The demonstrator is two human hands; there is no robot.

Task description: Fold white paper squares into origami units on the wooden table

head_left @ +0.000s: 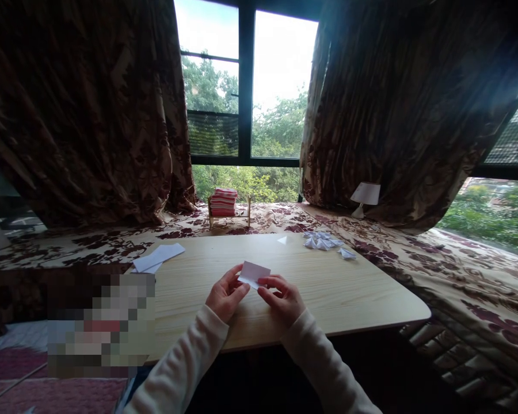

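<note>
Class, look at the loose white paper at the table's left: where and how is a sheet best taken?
Probably at the right-hand end of the upper sheet, with the left hand coming from the right, once free of the folded paper. The overlapping sheets lie flat on the table, so sliding a fingertip under that end, then pinching lightly, should suit.

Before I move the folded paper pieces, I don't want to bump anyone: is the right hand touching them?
Apart. The head view shows visible tabletop between the right hand and the folded paper pieces.
</note>
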